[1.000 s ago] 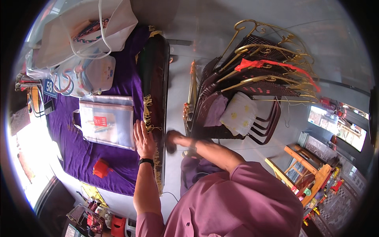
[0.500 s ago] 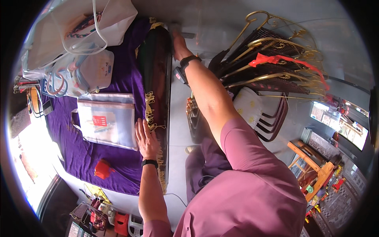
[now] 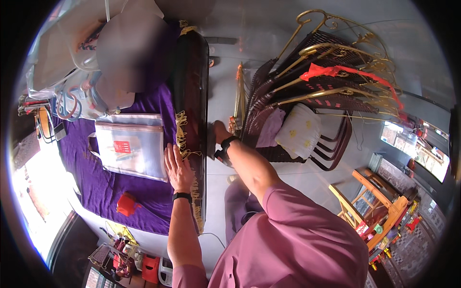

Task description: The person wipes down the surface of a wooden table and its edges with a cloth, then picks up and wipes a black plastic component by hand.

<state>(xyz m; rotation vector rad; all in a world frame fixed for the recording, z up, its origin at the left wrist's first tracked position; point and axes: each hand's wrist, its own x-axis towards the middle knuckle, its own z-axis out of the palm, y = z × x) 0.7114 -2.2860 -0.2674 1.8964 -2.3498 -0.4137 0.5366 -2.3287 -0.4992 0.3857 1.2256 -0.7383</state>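
Observation:
My left hand point(image 3: 178, 167) lies flat, fingers stretched, on the fringed edge of a purple cloth point(image 3: 149, 206) over a dark table. Its fingertips reach the side of a clear zip pouch point(image 3: 137, 156) with a pink top edge and a red label. My right hand point(image 3: 221, 131) is low beside the table's dark glossy edge point(image 3: 197, 96), fingers bent and partly hidden. Something dark grey point(image 3: 211, 140) shows at its fingers, against the table side; its kind is unclear. A black band sits on each wrist.
Stacked dark woven chairs point(image 3: 307, 81) with gold metal frames and a red ribbon stand right. A white cushion point(image 3: 300, 130) rests there. A red object point(image 3: 126, 204) lies on the cloth. Bags point(image 3: 57, 43) fill the far left, partly behind a blurred grey patch. A wooden stool point(image 3: 379, 206) stands lower right.
My right hand has come back along the table's side from the far end to the middle. A blurred grey patch now covers part of the bags. My left hand has stayed put.

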